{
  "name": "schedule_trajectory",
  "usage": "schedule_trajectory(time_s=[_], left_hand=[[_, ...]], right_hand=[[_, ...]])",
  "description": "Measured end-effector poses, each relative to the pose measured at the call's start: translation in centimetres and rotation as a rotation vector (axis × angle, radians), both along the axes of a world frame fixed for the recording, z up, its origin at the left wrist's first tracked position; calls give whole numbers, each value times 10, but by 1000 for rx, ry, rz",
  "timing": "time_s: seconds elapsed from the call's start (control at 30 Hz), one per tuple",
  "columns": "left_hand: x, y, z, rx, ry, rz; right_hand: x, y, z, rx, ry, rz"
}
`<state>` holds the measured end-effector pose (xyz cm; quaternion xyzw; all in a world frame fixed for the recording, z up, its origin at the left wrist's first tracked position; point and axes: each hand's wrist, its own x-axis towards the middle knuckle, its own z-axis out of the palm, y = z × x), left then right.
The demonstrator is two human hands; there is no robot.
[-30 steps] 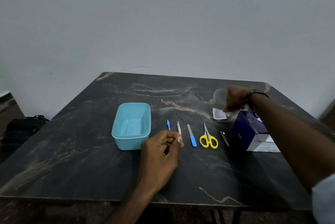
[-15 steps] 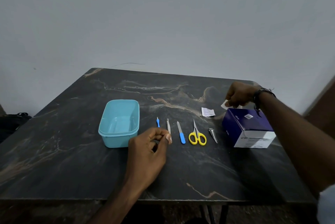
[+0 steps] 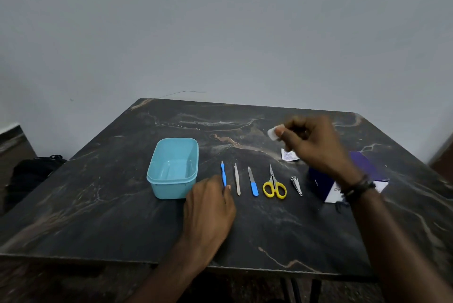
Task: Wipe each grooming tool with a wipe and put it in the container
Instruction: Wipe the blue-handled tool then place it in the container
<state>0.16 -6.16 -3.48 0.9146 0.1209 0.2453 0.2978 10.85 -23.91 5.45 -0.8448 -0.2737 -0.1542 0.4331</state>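
Note:
An empty light-blue container point(image 3: 157, 172) stands on the dark marble table point(image 3: 98, 216). To its right lie, in a row, a blue-handled cuticle tool point(image 3: 223, 173), metal tweezers point(image 3: 237, 179), a blue-handled nail file point(image 3: 253, 181), yellow scissors point(image 3: 274, 186) and a nail clipper point(image 3: 296, 185). My left hand point(image 3: 208, 207) pinches the near end of the cuticle tool. My right hand point(image 3: 311, 143) is raised above the table's far right and pinches a small white wipe point(image 3: 272, 133).
A torn white wipe sachet point(image 3: 288, 155) lies on the table under my right hand. A purple and white box point(image 3: 362, 172) stands at the right, partly behind my wrist. A black bag point(image 3: 31, 175) sits on the floor at the left.
My right hand has lifted away from the box with the white wipe and moved left and towards me. My left hand's fingers now close on the cuticle tool's near end.

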Motion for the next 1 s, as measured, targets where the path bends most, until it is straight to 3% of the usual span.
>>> schedule_trajectory(time_s=[0.23,0.43,0.63,0.77,0.87,1.0], left_hand=[[13,-9,25,244,322,-1],[22,-15,31,388,426,-31],[30,-15,31,474,412,-33],[35,-8,33,357,219,-32],[41,-3,29,106,-58,-205],[46,-3,21,-188,-169,-414]], right_hand=[[2,20,-56,95,24,24],[1,23,-70,188,-2,-14],[-4,21,-77,137,-33,-12],[-4,24,-77,138,-78,-60],[-2,27,-78,210,-38,-130],[0,27,-78,398,142,-146]])
